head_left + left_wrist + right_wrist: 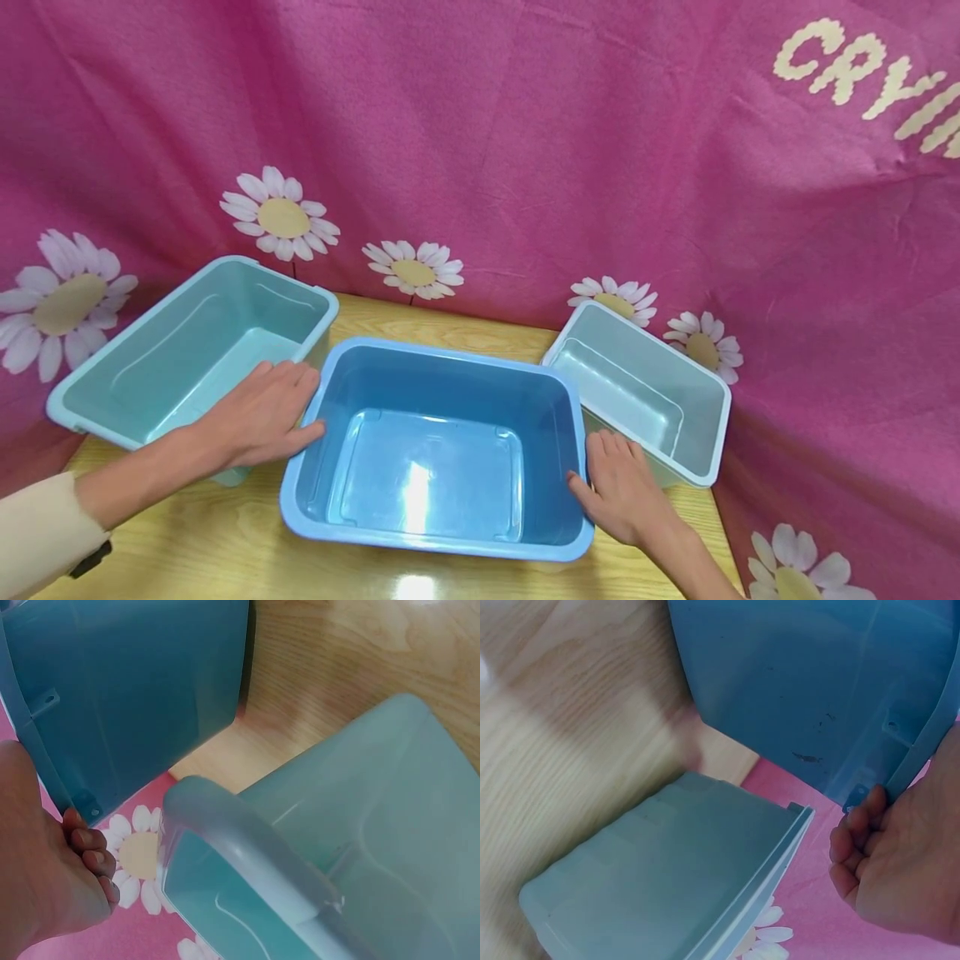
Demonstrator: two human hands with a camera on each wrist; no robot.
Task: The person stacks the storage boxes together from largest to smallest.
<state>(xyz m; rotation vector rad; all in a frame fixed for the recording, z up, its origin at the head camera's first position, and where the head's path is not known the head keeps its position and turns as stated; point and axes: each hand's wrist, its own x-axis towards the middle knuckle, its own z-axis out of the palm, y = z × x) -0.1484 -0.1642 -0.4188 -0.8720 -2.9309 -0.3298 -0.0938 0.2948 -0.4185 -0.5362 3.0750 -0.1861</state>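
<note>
A blue plastic bin (pixel 431 533), with nothing inside, is between both hands in the head view. My left hand (pixel 270 412) grips its left rim, thumb over the inside edge and fingers curled under the outside. On the opposite short side, my right hand (pixel 622 492) grips the right rim the same way, its thumb over the edge. The left wrist view shows the bin's outer wall (pixel 142 697) with curled fingertips (pixel 94 859) at the rim. In the right wrist view, fingers (pixel 844 847) curl beneath the rim of the scuffed blue wall (pixel 802 690).
A teal bin (pixel 142 350) stands at the left, close behind my left forearm. At the right, a smaller pale green bin (pixel 645 358) sits beside my right hand. All are over a wooden table (pixel 225 550). A pink cloth (pixel 480 150) with daisies hangs behind.
</note>
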